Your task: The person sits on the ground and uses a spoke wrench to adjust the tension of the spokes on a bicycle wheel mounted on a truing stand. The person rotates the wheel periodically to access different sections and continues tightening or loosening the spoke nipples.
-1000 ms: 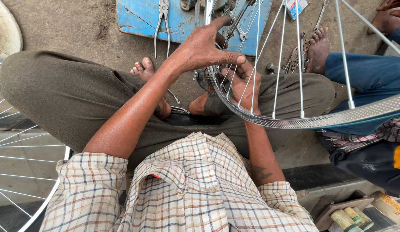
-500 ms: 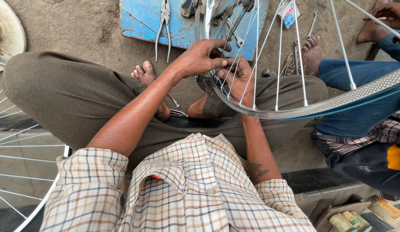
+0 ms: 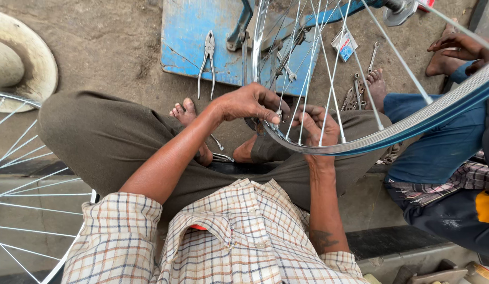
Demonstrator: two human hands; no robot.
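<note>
Seated low on the ground, knees wide, both hands up at a spoked bicycle wheel (image 3: 360, 138) standing on its edge between the legs. Left hand (image 3: 248, 103) curled over the silver rim (image 3: 328, 149) from outside, fingertips pinched tight on something small at the rim's inner edge, too small to make out. Right hand (image 3: 317, 126) reaching in among the spokes (image 3: 328, 68), fingers bent, half closed around one spoke just above the rim. Beyond the hands, a blue board (image 3: 189, 47) lying on the dirt, pliers (image 3: 207, 58) resting on it. A second wheel (image 3: 23, 200) at far left. Another person's blue trouser leg (image 3: 439, 158) just right of the rim.
</note>
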